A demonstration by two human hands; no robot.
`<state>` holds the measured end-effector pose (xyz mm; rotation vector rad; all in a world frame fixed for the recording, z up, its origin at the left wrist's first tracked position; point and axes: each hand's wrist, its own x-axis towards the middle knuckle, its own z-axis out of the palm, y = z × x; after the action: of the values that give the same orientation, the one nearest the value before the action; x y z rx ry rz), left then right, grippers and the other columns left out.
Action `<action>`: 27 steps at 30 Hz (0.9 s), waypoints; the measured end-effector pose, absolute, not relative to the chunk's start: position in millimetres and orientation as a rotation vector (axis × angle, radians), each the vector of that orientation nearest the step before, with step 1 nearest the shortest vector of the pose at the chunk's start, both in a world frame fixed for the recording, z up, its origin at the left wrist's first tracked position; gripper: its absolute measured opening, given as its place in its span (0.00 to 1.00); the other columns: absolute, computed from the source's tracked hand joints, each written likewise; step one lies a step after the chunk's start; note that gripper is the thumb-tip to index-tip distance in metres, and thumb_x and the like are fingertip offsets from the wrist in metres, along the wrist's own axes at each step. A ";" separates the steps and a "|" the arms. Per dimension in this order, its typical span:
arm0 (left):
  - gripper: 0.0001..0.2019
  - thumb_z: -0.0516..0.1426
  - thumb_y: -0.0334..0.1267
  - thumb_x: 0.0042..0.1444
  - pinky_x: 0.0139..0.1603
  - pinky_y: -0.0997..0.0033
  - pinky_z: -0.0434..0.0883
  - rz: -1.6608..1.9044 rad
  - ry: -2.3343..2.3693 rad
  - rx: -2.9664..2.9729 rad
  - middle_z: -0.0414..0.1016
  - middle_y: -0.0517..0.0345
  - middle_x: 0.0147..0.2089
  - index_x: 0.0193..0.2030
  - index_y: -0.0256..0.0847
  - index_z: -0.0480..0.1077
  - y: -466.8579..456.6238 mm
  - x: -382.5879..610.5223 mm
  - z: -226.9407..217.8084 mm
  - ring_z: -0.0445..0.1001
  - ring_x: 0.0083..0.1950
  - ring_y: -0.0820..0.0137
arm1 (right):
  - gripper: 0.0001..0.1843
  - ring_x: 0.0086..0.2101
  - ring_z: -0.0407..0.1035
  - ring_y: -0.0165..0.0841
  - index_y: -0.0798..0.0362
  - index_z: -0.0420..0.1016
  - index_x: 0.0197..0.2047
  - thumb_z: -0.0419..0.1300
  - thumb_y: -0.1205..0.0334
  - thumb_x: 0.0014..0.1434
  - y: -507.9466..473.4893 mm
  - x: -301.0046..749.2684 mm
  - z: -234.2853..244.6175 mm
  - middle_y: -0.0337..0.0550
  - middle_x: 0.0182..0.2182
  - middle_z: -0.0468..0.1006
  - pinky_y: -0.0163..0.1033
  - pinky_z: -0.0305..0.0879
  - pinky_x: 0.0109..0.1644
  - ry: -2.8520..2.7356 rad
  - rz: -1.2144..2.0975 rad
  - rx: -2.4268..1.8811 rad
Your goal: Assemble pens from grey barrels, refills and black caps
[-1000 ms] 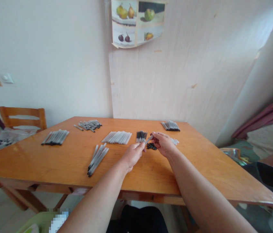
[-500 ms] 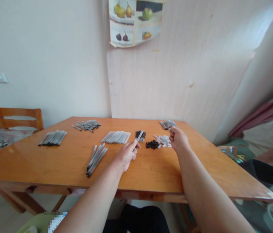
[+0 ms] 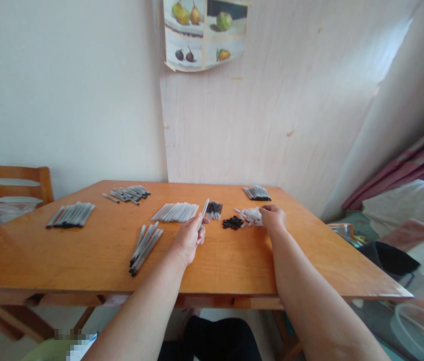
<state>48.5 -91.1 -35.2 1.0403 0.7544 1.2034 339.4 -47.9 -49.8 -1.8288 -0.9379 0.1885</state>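
Observation:
My left hand (image 3: pixel 190 235) is closed around a thin grey pen tube (image 3: pixel 203 211) that sticks up and away from the fist, above the wooden table (image 3: pixel 84 260). My right hand (image 3: pixel 273 217) rests at the right edge of a small heap of white pen parts (image 3: pixel 250 215), fingers curled down onto it; what they pinch is hidden. A little pile of black caps (image 3: pixel 233 222) lies between the two hands. Just beyond the tube sits a short bundle of dark-tipped pieces (image 3: pixel 215 209).
Several groups of grey pens lie on the table: one (image 3: pixel 144 242) left of my left hand, a flat row (image 3: pixel 176 212), a far-left bundle (image 3: pixel 71 214), a back bundle (image 3: pixel 127 193) and a back-right one (image 3: pixel 257 192). A wooden chair (image 3: pixel 10 179) stands at the left.
My hands were together over the black caps; the right hand drew away right to the white parts, the left hand kept the tube and shifted slightly left. The camera view drifted right.

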 end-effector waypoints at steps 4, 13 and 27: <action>0.13 0.55 0.46 0.53 0.18 0.77 0.48 1.228 0.773 1.016 0.56 0.68 0.16 0.34 0.36 0.69 -87.6 47.6 -37.6 0.49 0.14 0.82 | 0.13 0.34 0.71 0.41 0.50 0.81 0.32 0.60 0.56 0.45 -51.3 338.7 -47.6 0.52 0.32 0.79 0.40 0.61 0.33 -0.983 0.155 -1.959; 0.12 0.54 0.43 0.51 0.18 0.78 0.52 1.274 0.814 0.942 0.66 0.62 0.20 0.35 0.35 0.69 -81.2 46.6 -42.1 0.58 0.17 0.80 | 0.13 0.35 0.72 0.42 0.48 0.82 0.34 0.61 0.54 0.47 -53.1 338.4 -46.7 0.53 0.33 0.79 0.41 0.62 0.34 -1.055 0.123 -2.054; 0.16 0.59 0.45 0.51 0.27 0.78 0.57 1.362 0.811 0.954 0.76 0.52 0.44 0.45 0.41 0.71 -78.6 43.4 -39.0 0.71 0.35 0.75 | 0.14 0.20 0.61 0.26 0.53 0.74 0.27 0.59 0.50 0.52 -80.3 237.3 -29.8 0.38 0.19 0.72 0.32 0.54 0.24 -1.394 0.759 -1.256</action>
<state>43.4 -78.6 -39.0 0.9543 0.8113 1.3621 237.3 -80.3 -29.8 -1.2558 -1.3944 0.7595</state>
